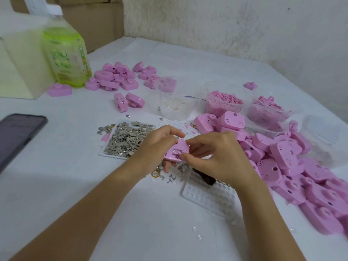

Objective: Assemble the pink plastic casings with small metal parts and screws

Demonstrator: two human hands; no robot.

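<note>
My left hand [157, 146] grips a pink plastic casing [176, 152] from the left, inner side up, with metal parts showing inside it. My right hand [216, 157] pinches at the casing's right edge with thumb and fingertips; whether it holds a small part I cannot tell. A flat tray heaped with small metal parts [126, 140] lies just left of the hands. Loose screws and a gold ring [165, 176] lie on the table under the hands.
A big pile of pink casings [293, 166] fills the right side, another pile [120, 76] sits at the back. Clear tubs hold pink bits [224, 102] and rings [177, 108]. A dimpled clear tray [209, 196], a phone [18, 132] at left, a green bottle [66, 49].
</note>
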